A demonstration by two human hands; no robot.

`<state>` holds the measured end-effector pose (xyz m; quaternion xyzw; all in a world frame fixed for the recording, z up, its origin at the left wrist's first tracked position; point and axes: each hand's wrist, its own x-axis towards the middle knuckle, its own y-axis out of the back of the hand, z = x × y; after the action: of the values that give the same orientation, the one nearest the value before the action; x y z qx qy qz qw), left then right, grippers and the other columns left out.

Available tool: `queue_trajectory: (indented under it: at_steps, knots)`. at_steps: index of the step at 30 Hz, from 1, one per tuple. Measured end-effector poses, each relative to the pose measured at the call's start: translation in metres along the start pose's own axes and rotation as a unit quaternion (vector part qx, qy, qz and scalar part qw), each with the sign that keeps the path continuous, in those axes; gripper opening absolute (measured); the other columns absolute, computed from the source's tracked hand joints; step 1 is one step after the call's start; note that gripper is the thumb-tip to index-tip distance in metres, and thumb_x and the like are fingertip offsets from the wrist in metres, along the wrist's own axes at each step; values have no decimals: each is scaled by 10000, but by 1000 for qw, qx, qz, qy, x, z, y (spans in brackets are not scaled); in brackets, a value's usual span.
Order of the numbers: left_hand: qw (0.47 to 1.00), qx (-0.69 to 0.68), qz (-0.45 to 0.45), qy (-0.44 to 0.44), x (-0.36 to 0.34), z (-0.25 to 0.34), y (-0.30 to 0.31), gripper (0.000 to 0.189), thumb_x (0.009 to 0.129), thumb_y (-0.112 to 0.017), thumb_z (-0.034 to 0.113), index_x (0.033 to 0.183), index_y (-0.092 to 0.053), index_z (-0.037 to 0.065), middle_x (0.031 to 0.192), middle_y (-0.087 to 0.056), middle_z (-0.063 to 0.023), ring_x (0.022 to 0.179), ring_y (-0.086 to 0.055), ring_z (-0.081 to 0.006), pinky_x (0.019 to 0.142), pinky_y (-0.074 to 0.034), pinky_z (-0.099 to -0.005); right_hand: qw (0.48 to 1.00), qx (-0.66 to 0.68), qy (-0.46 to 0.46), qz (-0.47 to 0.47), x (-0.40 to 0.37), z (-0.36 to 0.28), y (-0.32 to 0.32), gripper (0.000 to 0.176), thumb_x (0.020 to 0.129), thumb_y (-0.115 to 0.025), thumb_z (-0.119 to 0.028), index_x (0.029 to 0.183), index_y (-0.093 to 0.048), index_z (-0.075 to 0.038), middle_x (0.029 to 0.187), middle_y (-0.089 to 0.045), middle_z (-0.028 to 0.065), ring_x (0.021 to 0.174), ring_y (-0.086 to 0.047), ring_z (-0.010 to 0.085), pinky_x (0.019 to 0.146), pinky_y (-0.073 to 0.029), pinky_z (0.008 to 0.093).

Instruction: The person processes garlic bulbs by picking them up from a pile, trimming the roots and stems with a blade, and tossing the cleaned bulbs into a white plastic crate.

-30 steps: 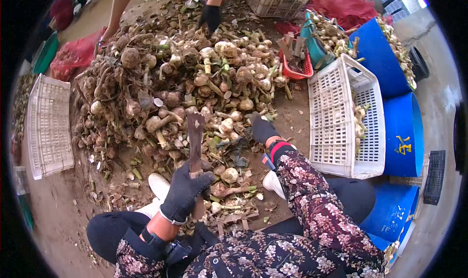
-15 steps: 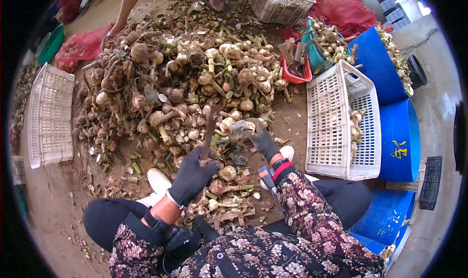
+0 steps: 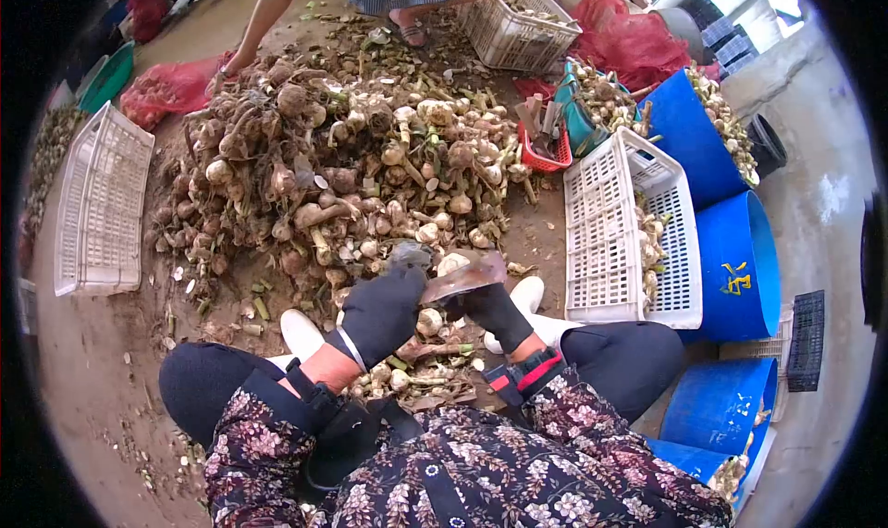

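My left hand (image 3: pixel 381 313), in a black glove, is closed round a knife (image 3: pixel 464 280). Its broad, brown-stained blade slants across to the right, in front of my right hand (image 3: pixel 496 313). That hand, also gloved in black, is curled with its fingers partly hidden behind the blade. A pale garlic bulb (image 3: pixel 453 264) shows just above the blade, in the right hand's grip. Below and between the hands, another garlic bulb (image 3: pixel 429 322) lies on the ground among cut stalks. A large heap of dirty garlic (image 3: pixel 370 158) with stems and roots spreads out in front.
White crates stand at the left (image 3: pixel 104 204) and right (image 3: pixel 606 241). A small red basket (image 3: pixel 546 162) sits by the heap. Blue drums (image 3: pixel 726 269) line the right side. Across the heap, another person's hand (image 3: pixel 227 70) reaches down near a red mesh bag (image 3: pixel 171 93).
The knife has swung from upright down to the right, across the right hand. Both hands have come closer together. The view has shifted slightly, showing more of the other person.
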<state>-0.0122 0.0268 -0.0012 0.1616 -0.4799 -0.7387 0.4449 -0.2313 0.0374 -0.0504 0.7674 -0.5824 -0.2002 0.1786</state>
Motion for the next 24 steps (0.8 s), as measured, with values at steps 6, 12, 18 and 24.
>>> queue_trajectory:
  at_steps: [6, 12, 18, 24]
  knots:
    - [1000, 15, -7, 3, -7, 6, 6, 207, 724, -610, 109, 905, -523, 58, 826, -582, -147, 701, -620, -331, 573, -471, -434, 977, 191, -83, -51, -3, 3, -13, 530, 715, -739, -148, 1193, -534, -46, 1150, -603, 93, 1040, -572, 221, 941, -440, 348]
    - [999, 35, -9, -6, -4, -1, 0, 110, 788, -534, 103, 888, -536, 57, 779, -597, -141, 651, -633, -304, 528, -489, -410, 986, 163, 20, -3, -1, 50, -38, 483, 773, -701, -139, 1209, -515, -41, 1179, -585, 105, 1041, -575, 238, 942, -437, 355]
    - [1000, 3, 19, -24, 2, -6, -9, 126, 771, -559, 121, 880, -529, 68, 768, -586, -135, 636, -624, -323, 544, -488, -430, 993, 112, 37, -2, -8, 11, -17, 535, 782, -727, -187, 1238, -490, -40, 1162, -587, 104, 1004, -592, 227, 881, -476, 352]
    - [950, -9, -129, 282, -1, -95, -32, 315, 801, -589, 236, 1053, -603, 46, 1030, -642, -194, 921, -621, -382, 779, -504, -448, 982, 158, 98, 27, -18, -84, 18, 680, 604, -832, -175, 1179, -491, -55, 969, -608, 76, 878, -585, 160, 796, -487, 310]
